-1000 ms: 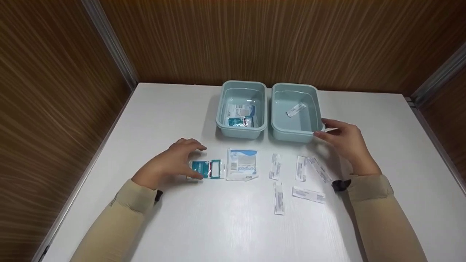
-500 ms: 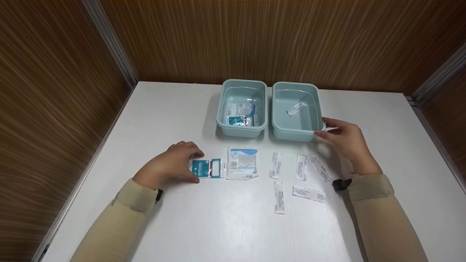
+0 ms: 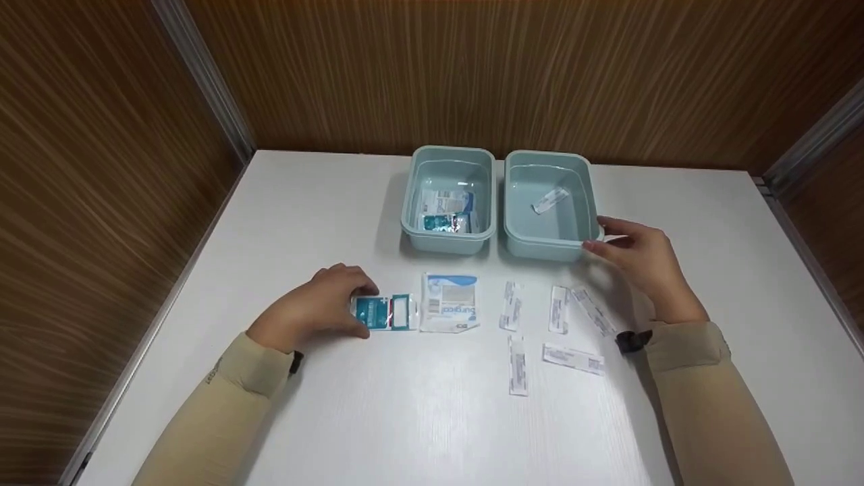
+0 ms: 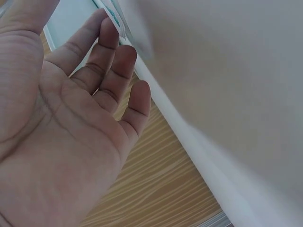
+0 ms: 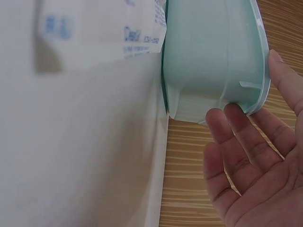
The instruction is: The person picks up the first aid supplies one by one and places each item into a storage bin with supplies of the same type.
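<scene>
In the head view, my left hand (image 3: pixel 317 304) lies at the left end of a flat teal packet (image 3: pixel 382 312), thumb and fingers curled round its near and far edges. The left wrist view shows the fingertips at the packet's edge (image 4: pixel 113 15). My right hand (image 3: pixel 641 260) holds the front right corner of the right pale-green plastic bin (image 3: pixel 543 252). In the right wrist view, the thumb lies on the bin's rim and fingers touch its outer wall (image 5: pixel 208 52). One narrow white packet (image 3: pixel 550 200) lies inside that bin.
Beside it stands a second pale-green bin (image 3: pixel 445 244) holding several teal and white packets. A square Surgical-labelled packet (image 3: pixel 450 304) lies right of the teal one. Several narrow white packets (image 3: pixel 572 359) are spread before the right bin. A wood-grain wall (image 3: pixel 445 74) rises behind the table.
My left hand's fingers and thumb have closed in on the teal packet's edges. My right hand stays on the bin corner, and the packets and bins keep their places.
</scene>
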Available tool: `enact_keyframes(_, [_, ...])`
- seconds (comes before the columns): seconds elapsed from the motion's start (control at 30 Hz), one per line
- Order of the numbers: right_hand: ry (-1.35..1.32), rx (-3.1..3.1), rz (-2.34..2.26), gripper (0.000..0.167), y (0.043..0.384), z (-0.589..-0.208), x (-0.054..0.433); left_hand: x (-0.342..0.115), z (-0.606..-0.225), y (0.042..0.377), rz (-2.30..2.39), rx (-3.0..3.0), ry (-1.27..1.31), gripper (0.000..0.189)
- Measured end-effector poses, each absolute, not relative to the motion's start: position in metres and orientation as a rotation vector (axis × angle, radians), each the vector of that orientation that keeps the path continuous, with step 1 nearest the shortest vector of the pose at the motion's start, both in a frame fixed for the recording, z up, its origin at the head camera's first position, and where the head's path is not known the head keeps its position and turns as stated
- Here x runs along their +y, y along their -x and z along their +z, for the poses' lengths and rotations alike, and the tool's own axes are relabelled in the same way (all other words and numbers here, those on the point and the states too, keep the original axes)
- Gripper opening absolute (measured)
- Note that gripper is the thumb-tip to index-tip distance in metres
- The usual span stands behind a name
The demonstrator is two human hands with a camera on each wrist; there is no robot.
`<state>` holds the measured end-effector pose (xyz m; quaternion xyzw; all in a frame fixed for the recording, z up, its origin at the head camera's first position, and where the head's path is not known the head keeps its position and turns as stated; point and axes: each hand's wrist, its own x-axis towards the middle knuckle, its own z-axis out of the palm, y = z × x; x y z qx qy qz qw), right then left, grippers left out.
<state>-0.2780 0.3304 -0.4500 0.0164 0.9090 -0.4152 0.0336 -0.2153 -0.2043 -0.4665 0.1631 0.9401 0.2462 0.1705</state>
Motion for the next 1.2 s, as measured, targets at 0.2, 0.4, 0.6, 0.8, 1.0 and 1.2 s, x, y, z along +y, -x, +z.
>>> enact_keyframes(0.2, [-0.059, 2.789, -1.280, 0.085, 0.2770, -0.4498, 0.3297, -0.2046, -0.4650, 0.2136, 0.702, 2.657, -0.472, 0.067])
enact_keyframes(0.4, [-0.009, 2.845, -1.258, 0.080, 0.2755, -0.4482, 0.3302, -0.2046, -0.4649, 0.2125, 0.693, 2.658, -0.479, 0.064])
enact_keyframes(0.6, [-0.013, 2.844, -1.266, 0.080, 0.2753, -0.4482, 0.3297, -0.2052, -0.4656, 0.2126, 0.686, 2.660, -0.480, 0.060])
enact_keyframes(0.8, [-0.016, 2.836, -1.276, 0.081, 0.2758, -0.4488, 0.3303, -0.2065, -0.4660, 0.2115, 0.704, 2.656, -0.495, 0.059])
enact_keyframes(1.0, [-0.024, 2.827, -1.283, 0.081, 0.2763, -0.4497, 0.3309, -0.2082, -0.4668, 0.2116, 0.725, 2.647, -0.484, 0.056])
enact_keyframes(1.2, [-0.031, 2.820, -1.272, 0.082, 0.2765, -0.4504, 0.3308, -0.2098, -0.4659, 0.2124, 0.757, 2.631, -0.493, 0.056])
